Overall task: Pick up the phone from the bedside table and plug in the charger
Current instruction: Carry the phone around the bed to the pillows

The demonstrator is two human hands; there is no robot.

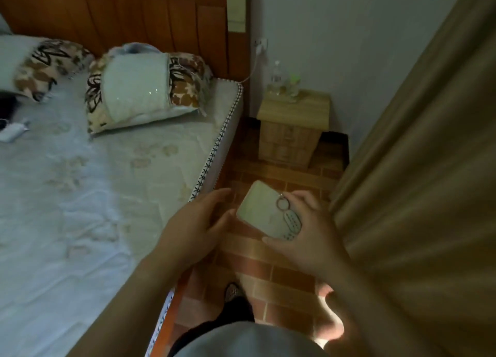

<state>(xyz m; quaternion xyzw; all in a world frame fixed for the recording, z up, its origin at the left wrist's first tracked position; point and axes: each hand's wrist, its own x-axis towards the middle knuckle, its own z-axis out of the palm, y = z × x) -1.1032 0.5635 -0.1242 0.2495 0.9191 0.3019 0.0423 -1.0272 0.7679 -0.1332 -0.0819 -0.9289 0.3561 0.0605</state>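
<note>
My right hand [308, 233] grips a pale phone [261, 209] with its back up, over the brick-pattern floor. A metal ring holder and an oval tag are fixed to the phone's back. My left hand [198, 222] hovers just left of the phone, fingers apart, its thumb close to the phone's lower edge. A white charger [259, 46] sits in a wall socket beside the headboard. Its white cable [252, 72] hangs down toward the mattress corner. The small wooden bedside table [295, 109] stands ahead against the wall.
A clear bottle [276, 78] and a green-capped bottle [294, 84] stand on the table's back edge. The bed [107, 182] with patterned pillows fills the left. A tan curtain [429, 168] hangs on the right. My foot [233, 293] is on the narrow floor strip.
</note>
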